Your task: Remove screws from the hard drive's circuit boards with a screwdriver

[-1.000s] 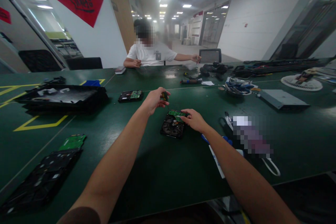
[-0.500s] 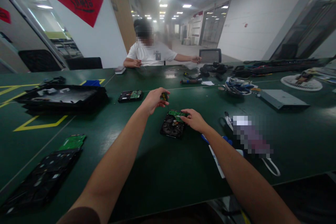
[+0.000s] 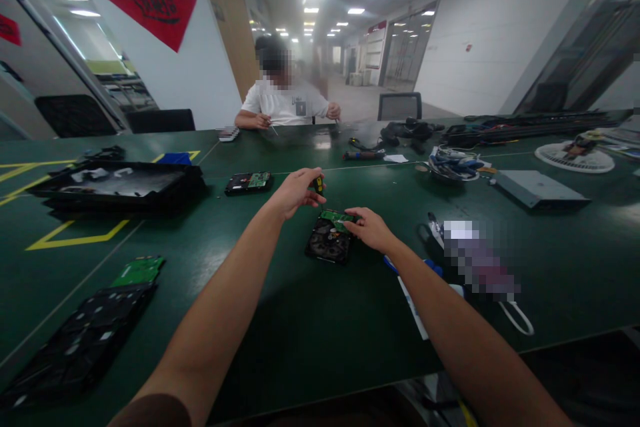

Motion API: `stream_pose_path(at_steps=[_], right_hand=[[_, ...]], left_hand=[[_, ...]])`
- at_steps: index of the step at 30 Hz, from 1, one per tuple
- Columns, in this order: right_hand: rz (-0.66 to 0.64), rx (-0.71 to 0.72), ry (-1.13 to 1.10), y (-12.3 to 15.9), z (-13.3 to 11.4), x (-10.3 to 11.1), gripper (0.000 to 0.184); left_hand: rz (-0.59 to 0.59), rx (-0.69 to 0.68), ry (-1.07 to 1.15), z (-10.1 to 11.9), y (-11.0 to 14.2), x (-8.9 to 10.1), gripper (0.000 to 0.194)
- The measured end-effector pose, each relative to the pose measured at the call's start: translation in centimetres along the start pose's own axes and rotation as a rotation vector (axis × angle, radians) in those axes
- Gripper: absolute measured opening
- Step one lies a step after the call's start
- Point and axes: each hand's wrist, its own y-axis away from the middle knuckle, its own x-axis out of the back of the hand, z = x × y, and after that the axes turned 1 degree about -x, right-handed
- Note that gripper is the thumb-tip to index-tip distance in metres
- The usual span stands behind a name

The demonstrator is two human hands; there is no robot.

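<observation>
A black hard drive (image 3: pixel 327 242) with a green circuit board (image 3: pixel 334 218) on its far part lies on the dark green table. My left hand (image 3: pixel 300 192) is closed round a screwdriver (image 3: pixel 319 185) with a yellow and black handle, held upright over the drive's far left corner. Whether its tip touches a screw is too small to tell. At the drive's right edge rests my right hand (image 3: pixel 367 225), its thumb and fingers pinching the side by the board.
Another hard drive (image 3: pixel 249 182) lies beyond my left arm, and larger black drive parts (image 3: pixel 85 327) lie at near left. A black tray (image 3: pixel 125 183), a metal box (image 3: pixel 540 188) and bundled cables (image 3: pixel 454 164) stand around. Across the table sits a person (image 3: pixel 287 103).
The screwdriver has turned more upright, its handle showing more below my left hand. My right hand and the drive stay put. The person opposite has drawn one arm in.
</observation>
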Motion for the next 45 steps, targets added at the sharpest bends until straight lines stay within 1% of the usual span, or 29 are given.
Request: stream_pose_path(at_steps=[3,5,7,9,13,20,26,32,36,39,45], right_hand=[[0.001,-0.002,-0.001,-0.01,-0.02,0.01,0.047],[0.001,0.001,0.001,-0.01,-0.01,0.01,0.047],[0.003,0.003,0.001,-0.02,0.01,0.0,0.047],[0.006,0.003,-0.002,-0.01,0.02,-0.01,0.047],[0.007,0.001,-0.007,0.02,-0.01,0.05,0.047],[0.007,0.02,0.005,0.05,-0.03,0.13,0.047],[-0.004,0.009,0.025,0.03,-0.1,0.21,0.047],[-0.001,0.028,0.026,-0.01,0.08,0.17,0.048],[0.014,0.028,0.016,-0.09,0.33,-0.06,0.045],[0.021,0.028,0.01,-0.12,0.4,-0.13,0.045],[0.014,0.029,0.015,-0.11,0.32,-0.08,0.046]], left_hand=[[-0.019,0.039,0.036,-0.01,-0.14,0.04,0.029],[0.012,0.045,0.044,0.0,-0.24,0.12,0.027],[0.055,0.033,0.028,0.05,-0.26,0.16,0.027],[0.072,0.011,0.003,0.11,-0.19,0.1,0.027],[0.069,-0.021,-0.023,0.2,0.01,-0.23,0.026],[0.059,0.028,0.036,0.1,-0.23,0.0,0.024],[0.096,-0.015,-0.032,0.06,-0.3,0.09,0.024],[0.121,0.018,0.014,0.07,-0.37,0.04,0.023],[0.152,-0.029,-0.071,-0.16,-0.56,0.31,0.026],[0.119,-0.036,-0.087,-0.15,-0.45,0.29,0.027],[-0.007,0.056,0.049,0.05,-0.24,-0.01,0.027]])
